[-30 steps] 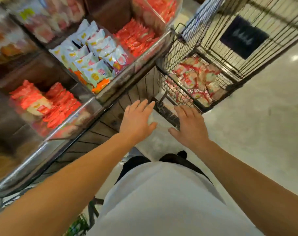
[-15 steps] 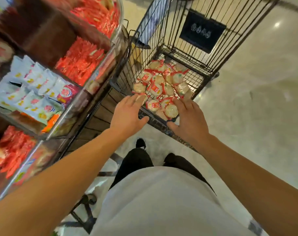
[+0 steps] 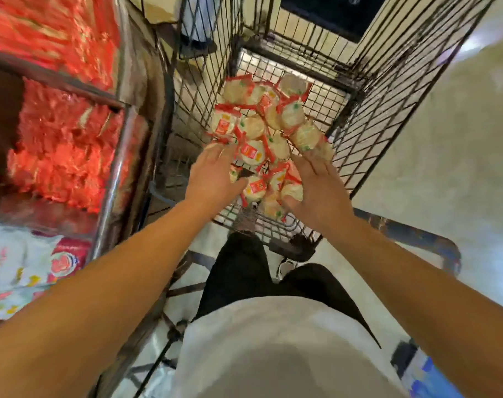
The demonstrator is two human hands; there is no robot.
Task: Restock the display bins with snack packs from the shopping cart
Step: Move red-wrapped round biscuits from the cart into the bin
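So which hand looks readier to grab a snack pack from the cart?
Probably the right hand: its fingers already lie on the snack packs in the cart. The left hand reaches the pile's edge.

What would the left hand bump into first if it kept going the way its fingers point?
Most likely the pile of snack packs in the shopping cart. The left hand points forward and down, fingertips already at the pile's near edge; blur hides whether they touch.
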